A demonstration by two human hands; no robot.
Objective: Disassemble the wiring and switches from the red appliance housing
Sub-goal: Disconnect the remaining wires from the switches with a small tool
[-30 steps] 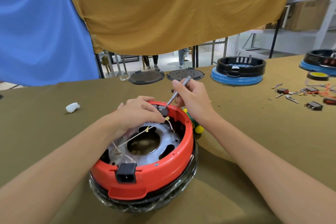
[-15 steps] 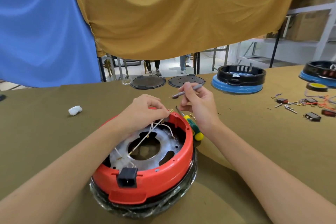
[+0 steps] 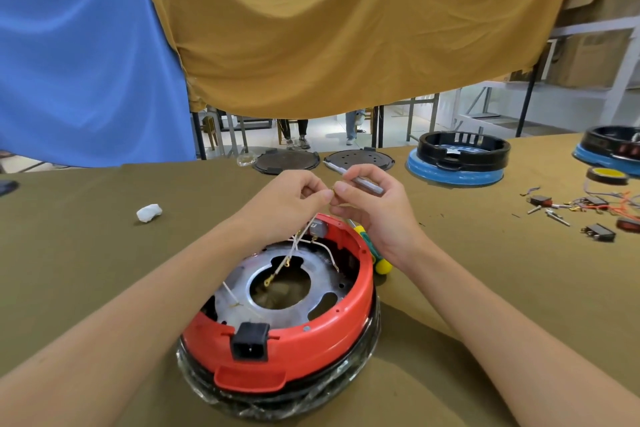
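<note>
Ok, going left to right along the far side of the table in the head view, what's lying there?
White wad → two dark round plates → black ring on a blue base → yellow tape roll → loose switches and wires.

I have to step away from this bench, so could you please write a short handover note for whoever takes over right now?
Left hand: pinches the white wires, lifted above the red housing.
Right hand: holds a thin metal tool; its fingertips meet the left hand's at a wire terminal.
Done: wires pulled up; loose switches lie far right.
Left: wires still run into the housing; black socket still mounted at the front. Green-yellow screwdriver lies beside the housing.
</note>
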